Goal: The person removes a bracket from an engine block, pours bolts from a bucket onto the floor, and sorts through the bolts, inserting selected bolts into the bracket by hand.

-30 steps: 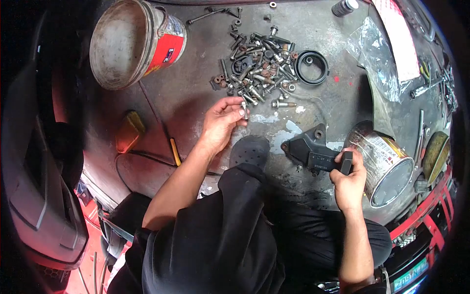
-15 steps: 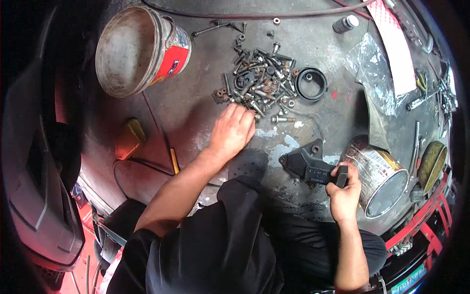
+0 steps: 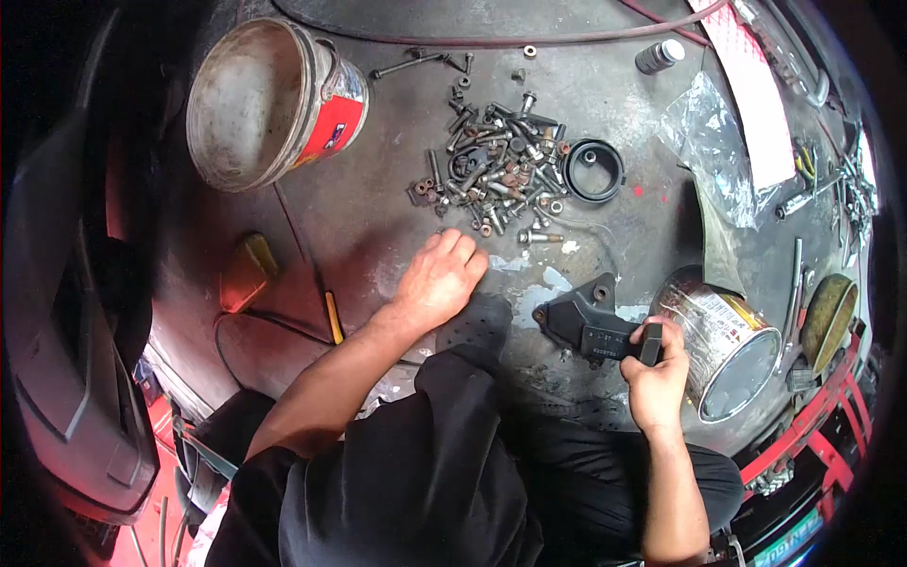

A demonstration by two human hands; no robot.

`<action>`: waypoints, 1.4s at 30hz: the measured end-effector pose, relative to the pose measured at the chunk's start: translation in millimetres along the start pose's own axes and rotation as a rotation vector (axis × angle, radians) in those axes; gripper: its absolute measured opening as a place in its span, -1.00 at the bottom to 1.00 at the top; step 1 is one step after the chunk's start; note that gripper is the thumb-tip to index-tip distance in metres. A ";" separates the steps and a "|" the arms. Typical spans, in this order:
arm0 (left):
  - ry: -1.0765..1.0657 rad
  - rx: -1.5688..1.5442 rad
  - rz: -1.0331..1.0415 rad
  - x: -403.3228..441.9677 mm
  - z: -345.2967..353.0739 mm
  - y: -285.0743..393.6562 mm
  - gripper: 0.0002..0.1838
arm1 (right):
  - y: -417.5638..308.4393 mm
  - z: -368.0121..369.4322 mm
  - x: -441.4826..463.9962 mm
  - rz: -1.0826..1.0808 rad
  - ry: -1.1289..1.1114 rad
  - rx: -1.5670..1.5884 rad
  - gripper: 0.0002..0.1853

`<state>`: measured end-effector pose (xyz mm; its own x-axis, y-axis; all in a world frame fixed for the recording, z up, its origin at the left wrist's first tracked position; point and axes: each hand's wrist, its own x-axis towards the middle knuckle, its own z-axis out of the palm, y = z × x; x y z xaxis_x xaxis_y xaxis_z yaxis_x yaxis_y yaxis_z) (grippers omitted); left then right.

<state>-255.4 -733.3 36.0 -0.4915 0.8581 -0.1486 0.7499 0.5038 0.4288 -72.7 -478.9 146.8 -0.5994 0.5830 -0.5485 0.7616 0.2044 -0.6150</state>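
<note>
My right hand [image 3: 658, 373] grips the end of a black metal bracket [image 3: 578, 323] with raised lettering and bolt-hole lugs, held over the floor on my right. Just in front of my shoe [image 3: 475, 326], my left hand [image 3: 440, 277] is closed, knuckles up, with its fingertips curled out of sight; anything in them is hidden. Beyond it lies a heap of bolts [image 3: 505, 165] and nuts, some rusty. One flanged bolt [image 3: 540, 237] lies apart at the near side of the heap. A black ring-shaped cup [image 3: 594, 171] with a nut inside touches the right side of the heap.
A white bucket [image 3: 316, 104] lies tipped at the left. To the right lie a paint can [image 3: 723, 345], a plastic sheet [image 3: 713, 142], a small dark canister [image 3: 659, 57] and several hand tools [image 3: 855, 184]. A hose [image 3: 453, 40] runs along the far floor; an orange-yellow object [image 3: 249, 274] sits left.
My left hand has drawn back slightly from the heap toward me, uncovering a few nuts at its near edge. My right hand keeps its grip on the bracket. The view has shifted a little.
</note>
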 end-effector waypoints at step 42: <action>0.133 -0.156 -0.561 -35.4 25.1 16.2 -0.77 | 2.7 0.5 -4.0 0.040 0.006 0.003 -0.68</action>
<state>-214.7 -753.0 25.9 -0.8524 0.4405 -0.2816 0.2909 0.8471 0.4447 -68.3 -481.1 147.0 -0.5671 0.5951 -0.5694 0.7841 0.1786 -0.5944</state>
